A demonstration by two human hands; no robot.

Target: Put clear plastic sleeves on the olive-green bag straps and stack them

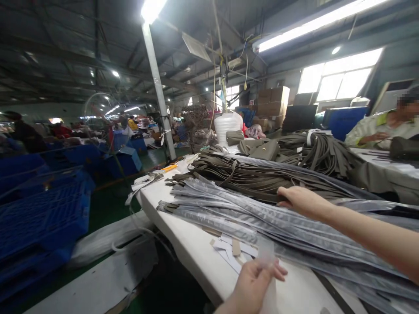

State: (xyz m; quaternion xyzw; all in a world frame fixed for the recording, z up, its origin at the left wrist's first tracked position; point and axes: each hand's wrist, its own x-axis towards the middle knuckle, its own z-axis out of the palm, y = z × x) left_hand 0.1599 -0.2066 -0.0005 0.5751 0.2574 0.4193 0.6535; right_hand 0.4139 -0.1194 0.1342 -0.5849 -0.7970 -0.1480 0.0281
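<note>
Head view: right hand [303,201] lies flat, fingers resting on the heap of olive straps [262,176], which run long-ways across the counter [193,244] toward the far left. Left hand [253,281], nearer the body, pinches a clear plastic sleeve [266,253] upright.

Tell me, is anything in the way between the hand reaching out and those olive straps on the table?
Nothing visible is. The right hand already rests on the olive straps, at the edge of the heap, beside the plastic-wrapped straps. The left hand is nearer the camera, pinching a clear plastic sleeve.
</note>
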